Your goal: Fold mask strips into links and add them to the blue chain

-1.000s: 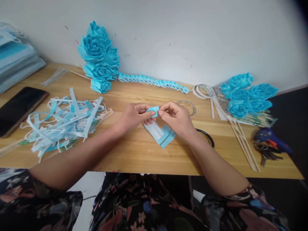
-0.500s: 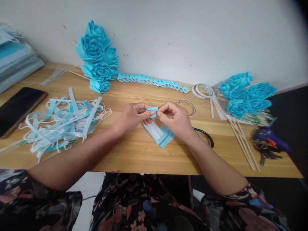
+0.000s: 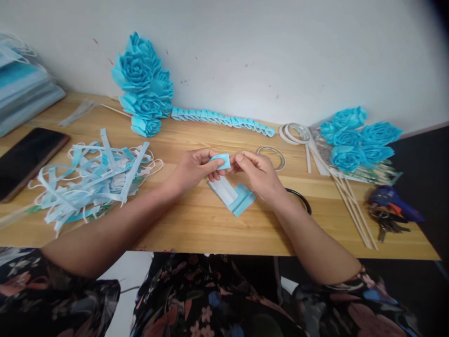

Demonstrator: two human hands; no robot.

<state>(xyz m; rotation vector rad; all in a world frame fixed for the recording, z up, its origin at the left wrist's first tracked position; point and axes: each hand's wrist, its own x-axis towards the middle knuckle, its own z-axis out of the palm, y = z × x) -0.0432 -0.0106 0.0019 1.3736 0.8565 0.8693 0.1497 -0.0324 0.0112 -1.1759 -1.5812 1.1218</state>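
Between the thumb and fingers of my left hand (image 3: 197, 169) is a small folded piece of blue mask fabric (image 3: 224, 161). My right hand (image 3: 258, 171) is just to the right of it, thumb pressed against the index finger. I cannot make out whether anything is in that pinch. Below both hands, more cut pieces of blue and white mask fabric (image 3: 240, 199) lie on the wooden table (image 3: 196, 229). The black handle (image 3: 300, 199) of some item shows beside my right wrist, which hides the rest.
Cut strips and ear loops (image 3: 94, 178) lie in a pile at left, near a phone (image 3: 30, 161) and stacked masks (image 3: 28, 89). Blue fabric roses (image 3: 140, 84), a pleated strip (image 3: 220, 117), tape rolls (image 3: 296, 133), more roses (image 3: 361, 138), sticks (image 3: 352, 206) and keys (image 3: 387, 222) are around.
My right fingers have drawn slightly right, off the edge of the small fabric piece, and the thumb has shifted onto the index finger. My left hand keeps its hold in nearly the same place.
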